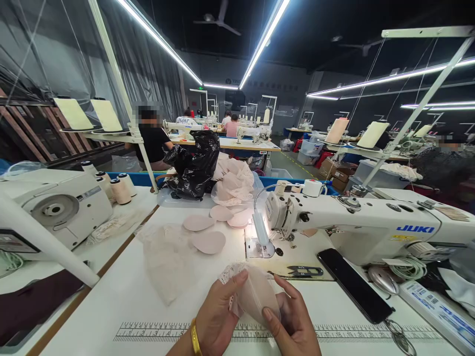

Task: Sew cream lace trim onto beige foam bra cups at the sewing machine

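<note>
Between my two hands is a pale pink bra cup (256,291) with lace along its upper left edge. My left hand (218,306), with a gold band at the wrist, grips its left side, thumb on top. My right hand (291,316) pinches the right side between thumb and fingers. Just beyond stands the white sewing machine (334,212), its lit needle area over a metal plate (260,248). To the left lie loose oval foam pads (210,242) and a piece of sheer lace fabric (166,267).
Thread snips (305,271), a black phone (354,284) and a keyring (401,338) lie on the right. A black plastic bag (196,165) and a heap of pink cups (235,180) sit behind. Thread cones (120,190) stand at left. A co-worker (152,141) sits further back.
</note>
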### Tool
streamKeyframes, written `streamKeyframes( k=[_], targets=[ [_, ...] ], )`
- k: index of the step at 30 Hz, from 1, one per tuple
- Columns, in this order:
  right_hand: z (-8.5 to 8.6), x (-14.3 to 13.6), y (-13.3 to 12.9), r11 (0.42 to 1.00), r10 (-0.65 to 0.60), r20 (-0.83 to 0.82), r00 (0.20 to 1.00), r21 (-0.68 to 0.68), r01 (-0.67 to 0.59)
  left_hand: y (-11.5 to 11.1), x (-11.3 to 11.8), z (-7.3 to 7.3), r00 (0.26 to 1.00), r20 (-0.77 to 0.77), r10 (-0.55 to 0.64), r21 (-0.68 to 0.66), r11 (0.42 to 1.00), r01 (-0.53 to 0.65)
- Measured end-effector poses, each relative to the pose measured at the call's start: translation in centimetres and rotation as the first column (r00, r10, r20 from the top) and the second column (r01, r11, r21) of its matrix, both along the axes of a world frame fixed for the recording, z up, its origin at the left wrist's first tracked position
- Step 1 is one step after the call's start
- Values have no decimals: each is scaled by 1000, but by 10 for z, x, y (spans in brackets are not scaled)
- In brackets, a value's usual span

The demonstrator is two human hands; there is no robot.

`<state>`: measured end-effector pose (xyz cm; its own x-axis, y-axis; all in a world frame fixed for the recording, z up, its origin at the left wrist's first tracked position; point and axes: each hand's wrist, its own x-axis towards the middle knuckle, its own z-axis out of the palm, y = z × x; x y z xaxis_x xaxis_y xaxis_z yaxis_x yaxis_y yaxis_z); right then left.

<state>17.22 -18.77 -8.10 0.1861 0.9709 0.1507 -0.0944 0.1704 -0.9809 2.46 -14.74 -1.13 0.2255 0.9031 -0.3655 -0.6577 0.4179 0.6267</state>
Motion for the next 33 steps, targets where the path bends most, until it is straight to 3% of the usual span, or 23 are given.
streamKeyframes(
  k=[3, 6, 8, 9, 10, 11, 13, 14, 15, 17, 20, 24, 28, 33],
  targets=[
    [-5, 5, 0, 996, 55, -38, 998, -65, -57, 1, 1, 2, 995, -76, -60, 27, 998, 63],
    [-7, 21, 5, 984, 155, -3, 988, -84, -155, 5, -5, 17, 981, -100, -164, 126, 976, 176],
    [-2, 37, 16, 978, 207, 134, 969, -26, -206, 9, -13, 32, 924, -190, -332, 290, 880, 376],
    [4, 46, 25, 973, 219, 254, 942, 22, -232, 12, -17, 39, 855, -308, -417, 371, 775, 512],
    [10, 54, 35, 959, 210, 401, 891, 91, -268, 17, -20, 44, 745, -481, -462, 423, 623, 658],
    [17, 61, 47, 935, 181, 562, 807, 155, -318, 24, -22, 47, 613, -668, -422, 439, 441, 782],
    [31, 72, 75, 846, 104, 842, 529, 205, -493, 42, -21, 45, 375, -921, -102, 364, 116, 924],
    [35, 75, 90, 802, 2, 914, 406, 241, -547, 53, -18, 40, 300, -950, 84, 302, 10, 953],
    [38, 78, 104, 768, -103, 941, 321, 280, -575, 64, -14, 35, 245, -944, 221, 240, -51, 970],
    [38, 81, 125, 745, -190, 952, 239, 298, -596, 87, -6, 24, 149, -932, 330, 133, -69, 989],
    [32, 85, 136, 769, -147, 956, 255, 272, -578, 111, 3, 14, 49, -950, 308, 37, -44, 998],
    [32, 92, 126, 796, -20, 962, 273, 180, -577, 121, 5, 10, 64, -941, 332, 56, -36, 998],
    [35, 94, 124, 835, -50, 961, 270, 189, -517, 120, 2, 8, 104, -938, 331, 100, -26, 995],
    [34, 93, 127, 848, -84, 959, 269, 210, -486, 118, 2, 9, 71, -932, 356, 73, -8, 997]
  ],
)
